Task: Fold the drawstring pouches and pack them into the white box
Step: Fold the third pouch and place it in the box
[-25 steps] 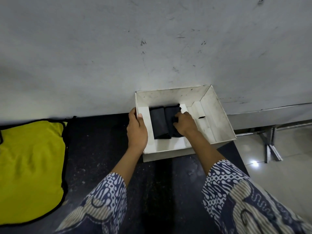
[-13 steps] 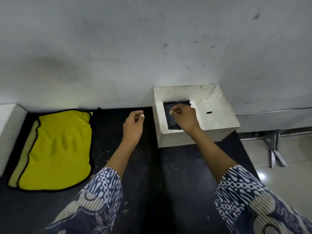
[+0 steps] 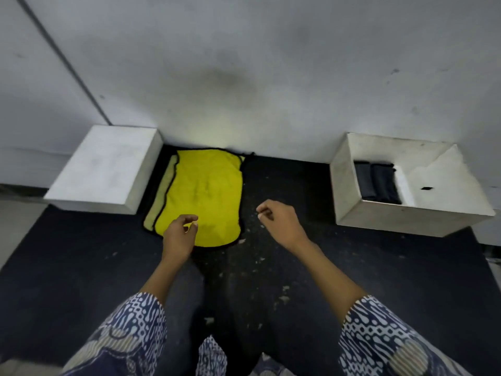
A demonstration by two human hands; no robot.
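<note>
Two folded dark fabric drawstring pouches (image 3: 378,183) are seen lying side by side in the open white cardboard box (image 3: 406,218) at three o'clock on the dark speckled table (image 3: 271,280). One flat yellow black-edged pouch (image 3: 206,196) lies at twelve o'clock, with what looks like a paler one under it. One closed white box (image 3: 105,169) stands at ten o'clock. The left hand (image 3: 179,237) is held above the yellow pouch, the right hand (image 3: 279,223) beside it; both are loosely curled, nothing gripped.

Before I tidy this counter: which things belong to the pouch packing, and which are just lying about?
Job:
- yellow pouch, lying flat, unfolded
- white box, open
- dark folded pouches inside it
- left hand and right hand, both empty

Lying about:
- closed white block, left of the yellow pouch
</note>
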